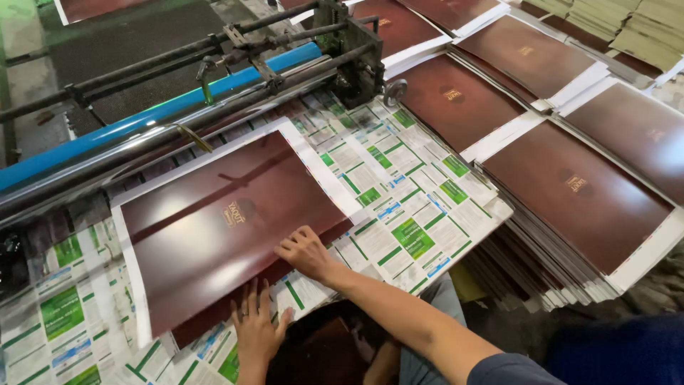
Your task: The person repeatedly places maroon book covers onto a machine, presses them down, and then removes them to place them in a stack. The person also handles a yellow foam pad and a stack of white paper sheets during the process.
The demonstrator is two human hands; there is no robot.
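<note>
Both hands lie flat and open, clamped on nothing: the left hand (255, 329) presses fingers spread on the near edge of a glossy maroon printed sheet (228, 224), and the right hand (305, 251), at two o'clock from it, rests on the same edge, seemingly to keep it square; the sheet stretches from them toward eleven o'clock over green-and-white printed paper (417, 214), up to the blue roller (153, 117); a fanned stack of maroon sheets (573, 196) lies well apart at two o'clock.
</note>
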